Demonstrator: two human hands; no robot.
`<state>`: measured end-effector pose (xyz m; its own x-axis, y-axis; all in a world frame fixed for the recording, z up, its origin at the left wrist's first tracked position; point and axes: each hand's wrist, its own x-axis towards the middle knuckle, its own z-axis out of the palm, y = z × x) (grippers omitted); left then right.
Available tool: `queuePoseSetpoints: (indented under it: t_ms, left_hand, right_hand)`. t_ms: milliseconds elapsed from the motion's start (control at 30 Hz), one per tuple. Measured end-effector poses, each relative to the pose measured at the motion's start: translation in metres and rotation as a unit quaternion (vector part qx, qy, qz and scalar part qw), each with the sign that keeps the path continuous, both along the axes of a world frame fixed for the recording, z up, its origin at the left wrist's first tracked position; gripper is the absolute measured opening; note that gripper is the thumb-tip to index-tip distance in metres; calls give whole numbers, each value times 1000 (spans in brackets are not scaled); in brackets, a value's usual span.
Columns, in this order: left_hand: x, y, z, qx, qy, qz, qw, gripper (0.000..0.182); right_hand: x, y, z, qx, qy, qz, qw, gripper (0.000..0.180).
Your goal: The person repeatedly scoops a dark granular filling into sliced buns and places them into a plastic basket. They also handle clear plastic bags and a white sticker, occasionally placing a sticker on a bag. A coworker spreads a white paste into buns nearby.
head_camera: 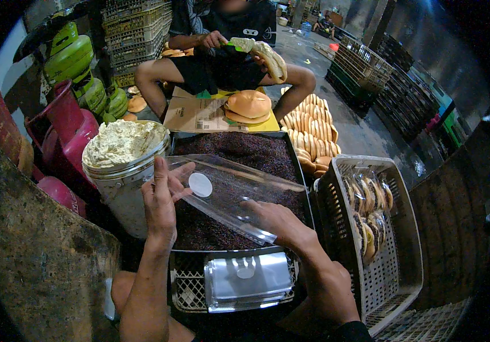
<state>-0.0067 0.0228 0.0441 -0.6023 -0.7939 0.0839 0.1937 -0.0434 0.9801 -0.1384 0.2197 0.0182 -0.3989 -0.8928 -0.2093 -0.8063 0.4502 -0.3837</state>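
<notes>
A clear plastic bag (228, 188) with a white oval label is stretched between my hands. My left hand (161, 201) has its left end, thumb up and fingers spread against the film. At the lower right edge, the fingers of my right hand (279, 222) are bent at the film; whether they are inside it is hard to tell. Beneath the bag is a metal tray (245, 249) full of dark brown sprinkles (228, 145). Nearer me, a stack of flat clear bags (249, 282) lies on a plastic crate (187, 284).
A bucket of pale cream (121, 145) stands left, by pink gas cylinders (67, 128). Opposite, a person spreads cream on a split bun (270, 62); other buns (249, 104) lie on cardboard (193, 113). Right are rows of buns (313, 122) and a crate (392, 273) holding bagged buns (369, 201).
</notes>
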Motion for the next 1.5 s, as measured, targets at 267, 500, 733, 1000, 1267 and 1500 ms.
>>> queuePoseSetpoints:
  t_ms: [267, 500, 733, 1000, 1267, 1500]
  left_hand:
    - [-1, 2, -2, 0, 10, -3, 1000, 65]
    - [-2, 2, -4, 45, -1, -7, 999, 64]
    - [-1, 3, -9, 38, -8, -43, 998, 64]
    - [-2, 3, -11, 46, -8, -49, 998, 66]
    - [-2, 3, -10, 42, -9, -53, 998, 66]
    - [-2, 5, -9, 40, -20, -52, 998, 67]
  right_hand:
    - [-2, 0, -8, -47, 6, 18, 999, 51]
    - [-1, 1, 1, -10, -23, 8, 1000, 50]
    - [0, 1, 1, -23, -16, 3, 1000, 49]
    - [0, 1, 1, -26, -14, 8, 1000, 51]
    - [-1, 1, -1, -16, -11, 7, 1000, 52]
    - [-1, 1, -2, -31, -21, 16, 999, 51]
